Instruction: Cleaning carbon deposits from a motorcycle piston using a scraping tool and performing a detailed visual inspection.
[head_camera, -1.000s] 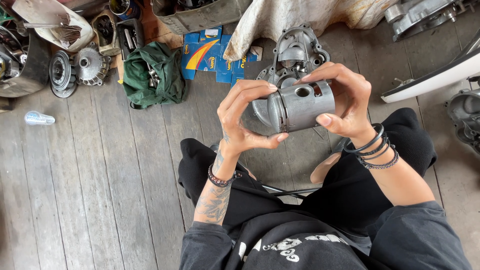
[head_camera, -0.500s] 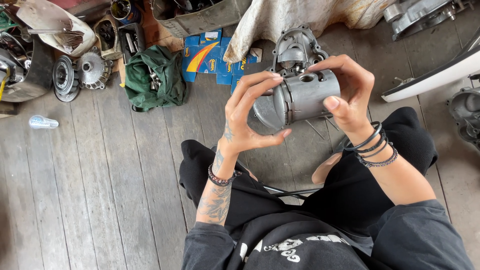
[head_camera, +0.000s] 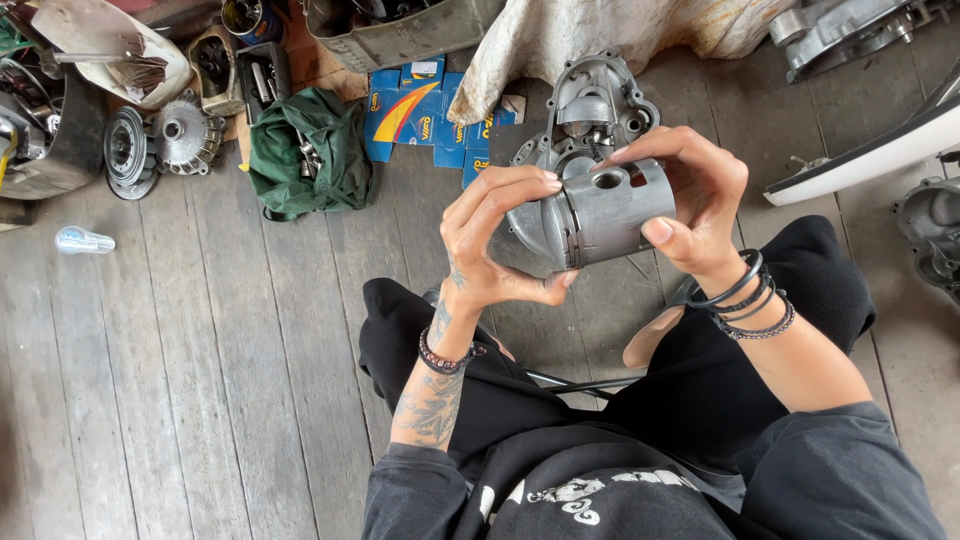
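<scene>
A person sits cross-legged on a grey plank floor (head_camera: 200, 380) and holds a grey metal piston (head_camera: 605, 215) up in front of the chest with both hands. The right hand (head_camera: 700, 200) is closed around the piston's skirt end, thumb underneath and fingers curled over the top beside the round pin hole. The left hand (head_camera: 490, 245) is curved in an open C around the piston's crown end, with the fingertips touching the upper rim and the thumb touching the lower edge near the ring grooves. The piston lies on its side, crown toward the left hand.

Directly beyond the piston, on the floor, lies a grey engine case cover (head_camera: 590, 110). Left of it sit flat blue cartons (head_camera: 420, 110) and a crumpled green cloth bag (head_camera: 305, 155) with tools inside. Further left are 2 round finned metal parts (head_camera: 160, 140) and a small clear plastic bottle (head_camera: 82, 240). A stained pale cloth (head_camera: 600, 35) hangs near the top.
</scene>
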